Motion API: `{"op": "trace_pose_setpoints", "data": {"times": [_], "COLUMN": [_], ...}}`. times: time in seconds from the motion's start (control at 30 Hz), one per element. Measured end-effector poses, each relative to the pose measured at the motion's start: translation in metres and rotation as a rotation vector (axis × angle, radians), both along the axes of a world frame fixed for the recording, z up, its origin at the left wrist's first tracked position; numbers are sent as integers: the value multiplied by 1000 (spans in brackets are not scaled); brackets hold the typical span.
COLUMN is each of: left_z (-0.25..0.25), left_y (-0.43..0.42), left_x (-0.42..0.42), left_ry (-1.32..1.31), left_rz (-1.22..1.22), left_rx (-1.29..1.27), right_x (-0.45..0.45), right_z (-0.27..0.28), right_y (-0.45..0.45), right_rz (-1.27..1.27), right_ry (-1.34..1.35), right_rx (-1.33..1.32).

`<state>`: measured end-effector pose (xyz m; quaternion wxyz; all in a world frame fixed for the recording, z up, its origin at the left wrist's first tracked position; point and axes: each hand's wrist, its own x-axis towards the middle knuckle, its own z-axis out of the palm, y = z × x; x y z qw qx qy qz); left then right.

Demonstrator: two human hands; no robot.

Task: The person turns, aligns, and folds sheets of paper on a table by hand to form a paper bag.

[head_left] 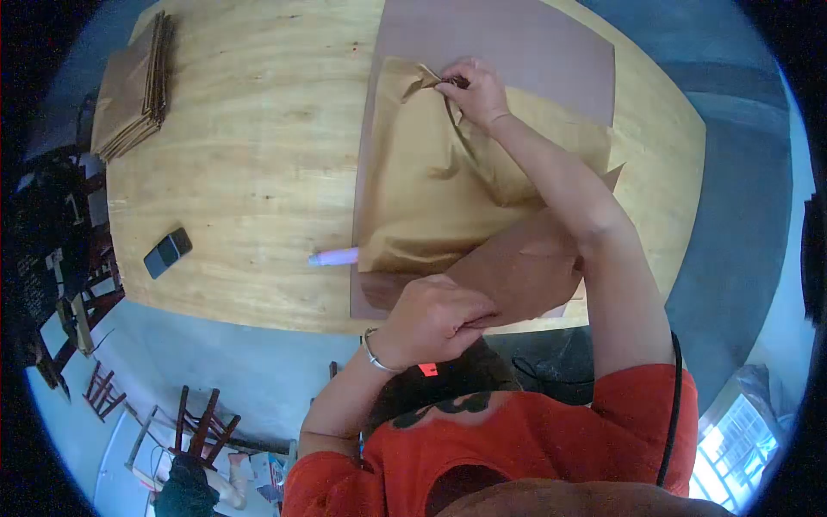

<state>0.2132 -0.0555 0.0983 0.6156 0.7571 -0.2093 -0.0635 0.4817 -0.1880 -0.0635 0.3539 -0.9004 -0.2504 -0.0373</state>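
A large sheet of brown paper lies creased and partly folded on a greyish mat. At the far side, the fingers of my right hand are pinched on the paper's crumpled top edge. My left hand, with a bracelet at the wrist, is closed on the near edge, where a darker brown flap is lifted and slants toward my right arm. A pale violet and blue stick-like object pokes out to the left of the paper, its right end by the paper's edge.
The wooden table carries a stack of folded brown paper pieces at the far left and a dark phone-like object nearer me. Wooden stools stand on the floor at the lower left. A dark cable runs beside my right sleeve.
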Motion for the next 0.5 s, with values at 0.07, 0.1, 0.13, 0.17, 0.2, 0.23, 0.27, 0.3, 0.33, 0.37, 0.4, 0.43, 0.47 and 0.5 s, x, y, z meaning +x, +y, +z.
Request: {"op": "trace_pose_setpoints", "data": {"times": [0.07,0.1,0.13,0.17,0.2,0.23,0.27,0.3,0.33,0.37,0.4,0.43,0.47,0.5], "left_z": [2,3,4,4,5,4,2,2,3,3,4,5,6,8], "left_y": [4,6,8,9,10,9,8,7,6,6,5,5,5,4], "left_x": [5,8,9,9,10,9,8,8,9,12,13,13,12,11], "left_ry": [19,35,36,66,96,96,108,120,120,72,25,25,12,-2], "left_rz": [12,23,23,31,41,41,84,128,127,124,122,121,148,174], "left_rx": [0,-3,-2,59,119,118,131,144,144,111,79,79,80,80], "right_x": [0,1,0,-1,-3,-6,-11,-15,-19,-24,-31,-40,-49,-59], "right_z": [-3,-3,2,8,13,23,35,47,63,80,97,114,130,145], "right_y": [-3,-5,-6,-7,-9,-10,-11,-14,-17,-20,-22,-24,-27,-32], "right_rz": [-9,-9,16,39,39,29,17,16,53,91,91,105,119,118], "right_ry": [-40,-39,-41,-43,-43,151,345,346,371,395,394,365,332,327], "right_rx": [17,17,15,11,11,45,79,78,69,59,59,90,120,120]}}
